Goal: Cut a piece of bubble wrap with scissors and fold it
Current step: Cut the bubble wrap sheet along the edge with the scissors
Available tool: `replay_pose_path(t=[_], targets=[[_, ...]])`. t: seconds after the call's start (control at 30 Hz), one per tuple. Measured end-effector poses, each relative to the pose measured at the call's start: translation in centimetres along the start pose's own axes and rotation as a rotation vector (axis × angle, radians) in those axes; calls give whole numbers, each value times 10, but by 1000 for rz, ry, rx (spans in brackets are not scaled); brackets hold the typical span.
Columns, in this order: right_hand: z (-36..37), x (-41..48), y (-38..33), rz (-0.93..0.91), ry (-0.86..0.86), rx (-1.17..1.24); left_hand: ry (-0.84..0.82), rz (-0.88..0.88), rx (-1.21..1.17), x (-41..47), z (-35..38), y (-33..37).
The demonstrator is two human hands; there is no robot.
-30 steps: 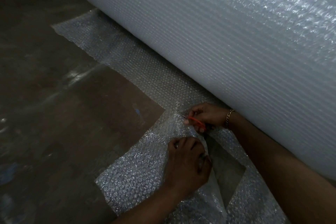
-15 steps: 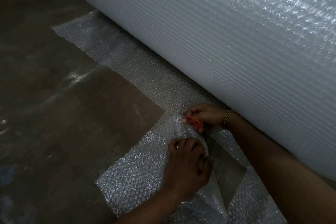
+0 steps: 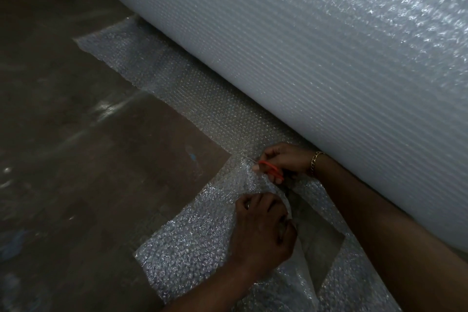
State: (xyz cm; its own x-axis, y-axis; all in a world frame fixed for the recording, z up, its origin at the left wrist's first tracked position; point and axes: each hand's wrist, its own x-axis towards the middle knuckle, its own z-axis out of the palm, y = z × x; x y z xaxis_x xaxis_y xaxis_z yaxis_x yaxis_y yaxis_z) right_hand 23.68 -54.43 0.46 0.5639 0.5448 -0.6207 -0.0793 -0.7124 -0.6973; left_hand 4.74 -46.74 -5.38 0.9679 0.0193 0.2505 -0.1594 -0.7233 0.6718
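Nearest, at about 6 o'clock, the left hand (image 3: 263, 230) is curled onto the bubble wrap piece (image 3: 192, 243), with the lifted edge pinched between thumb and fingers. So the sheet's being held, not just pressed flat. The piece is spread on the floor (image 3: 88, 159) toward 7 o'clock, and a bare gap of floor can be seen at 5 o'clock.

Just beyond, the orange scissors (image 3: 271, 170) are gripped in the right hand (image 3: 283, 159), blades aimed at roughly 10 o'clock, near the corner where the piece meets the uncut strip. Whether the blades are apart can't be told, too small.

Only a short bit seems left to be cut. For a clean edge, the sheet should be held taut toward 6 o'clock and the blades glided in line with the strip's edge, not snipped.

Furthest back, 12 to 3 o'clock is filled by the big roll (image 3: 304, 58).
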Motion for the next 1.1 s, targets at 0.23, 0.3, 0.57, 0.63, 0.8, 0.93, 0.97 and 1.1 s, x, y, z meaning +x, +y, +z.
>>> replay_pose_path(t=[0.23,0.3,0.57,0.63,0.8,0.93,0.97,1.1], targets=[[-4,7,6,-25,-31,-10,6,8,3,1,-2,1],[-6,7,8,-36,-40,-4,6,5,0,1,-2,1],[-4,6,-2,0,-26,-71,-5,1,-5,1,-2,1],[-4,8,-5,21,-41,-87,-3,2,-3,1,-2,1],[-5,6,-6,-3,-28,-86,7,6,-4,1,-2,1],[-6,8,-4,-22,-39,-65,4,7,2,1,-1,1],[-5,7,-5,-20,-32,-77,0,7,4,1,-1,1],[-3,7,-14,-14,-23,-97,-11,3,14,1,-1,1]])
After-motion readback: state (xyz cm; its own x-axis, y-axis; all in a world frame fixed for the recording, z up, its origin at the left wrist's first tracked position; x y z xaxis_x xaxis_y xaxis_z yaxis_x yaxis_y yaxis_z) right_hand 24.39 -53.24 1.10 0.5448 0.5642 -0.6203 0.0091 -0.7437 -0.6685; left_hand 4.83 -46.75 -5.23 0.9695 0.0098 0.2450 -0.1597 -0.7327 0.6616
